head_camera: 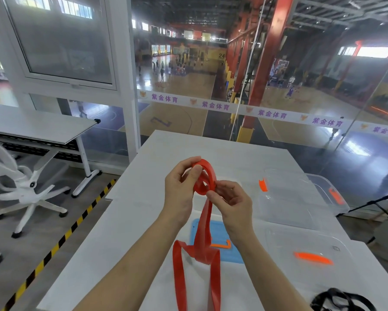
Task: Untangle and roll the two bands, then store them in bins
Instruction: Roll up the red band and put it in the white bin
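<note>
A red band (203,234) is held up over the white table (125,221). Its upper end is wound into a small coil between both hands; the rest hangs down in loose loops past the table's near edge. My left hand (180,187) grips the coil from the left, thumb on its top. My right hand (230,198) pinches the band just below the coil. A black band (343,299) lies in a tangled heap at the table's near right corner. Two clear bins with orange latches stand on the right, one farther (300,198) and one nearer (309,250).
A blue lid (220,234) with an orange clip lies on the table under the hanging band. A white office chair (24,185) and a second table (42,126) stand to the left. A glass wall runs beyond the table's far edge.
</note>
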Demonstrator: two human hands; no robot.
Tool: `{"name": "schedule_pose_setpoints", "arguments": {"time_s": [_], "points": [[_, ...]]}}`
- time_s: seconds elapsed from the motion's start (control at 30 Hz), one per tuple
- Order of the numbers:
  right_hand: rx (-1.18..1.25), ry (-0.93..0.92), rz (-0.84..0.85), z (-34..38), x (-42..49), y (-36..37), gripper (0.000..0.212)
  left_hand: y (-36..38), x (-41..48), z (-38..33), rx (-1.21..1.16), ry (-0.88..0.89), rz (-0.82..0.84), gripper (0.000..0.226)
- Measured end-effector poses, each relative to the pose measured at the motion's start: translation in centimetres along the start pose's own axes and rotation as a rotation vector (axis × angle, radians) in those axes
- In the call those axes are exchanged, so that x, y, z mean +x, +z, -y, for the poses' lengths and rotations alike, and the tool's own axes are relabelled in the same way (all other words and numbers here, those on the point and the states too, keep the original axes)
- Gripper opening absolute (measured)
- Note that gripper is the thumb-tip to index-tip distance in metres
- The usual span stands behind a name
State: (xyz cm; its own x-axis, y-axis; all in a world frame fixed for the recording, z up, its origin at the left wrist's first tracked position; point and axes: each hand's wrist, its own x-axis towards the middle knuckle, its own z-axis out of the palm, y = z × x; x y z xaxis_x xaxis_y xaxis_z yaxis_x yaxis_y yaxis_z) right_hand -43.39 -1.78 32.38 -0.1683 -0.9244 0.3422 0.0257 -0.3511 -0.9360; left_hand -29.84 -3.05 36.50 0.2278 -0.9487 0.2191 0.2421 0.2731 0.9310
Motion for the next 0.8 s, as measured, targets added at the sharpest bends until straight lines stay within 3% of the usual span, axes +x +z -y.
{"name": "schedule_pose_setpoints", "arguments": {"time_s": [0.17,0.3,0.4,0.57,0.73,0.8], "points": [[-0.067,-0.027,-0.057,-0.2,-0.2,0.2,0.025,-0.2,-0.4,0.7,-0.062,-0.064,-0.005,0.019],[0.018,0.007,-0.035,-0.1,-0.6,0.9,0.028,-0.2,-0.4,0.9,-0.185,-0.109,-0.014,0.019],[-0.011,0.006,-0.025,0.1,-0.7,0.9,0.027,-0.9,-0.4,1.1,-0.132,-0.103,0.034,0.019],[-0.207,-0.003,0.097,0.7,1.0,-2.5,0.025,-5.3,1.6,0.4,0.382,0.042,0.386,0.020],[-0.690,-0.151,0.360,2.3,1.8,-4.1,0.030,-4.8,2.0,-2.5,0.925,0.014,0.680,0.063],[-0.695,-0.204,0.395,2.9,2.0,-4.0,0.030,-4.0,1.7,-2.5,1.043,0.061,0.734,0.055]]}}
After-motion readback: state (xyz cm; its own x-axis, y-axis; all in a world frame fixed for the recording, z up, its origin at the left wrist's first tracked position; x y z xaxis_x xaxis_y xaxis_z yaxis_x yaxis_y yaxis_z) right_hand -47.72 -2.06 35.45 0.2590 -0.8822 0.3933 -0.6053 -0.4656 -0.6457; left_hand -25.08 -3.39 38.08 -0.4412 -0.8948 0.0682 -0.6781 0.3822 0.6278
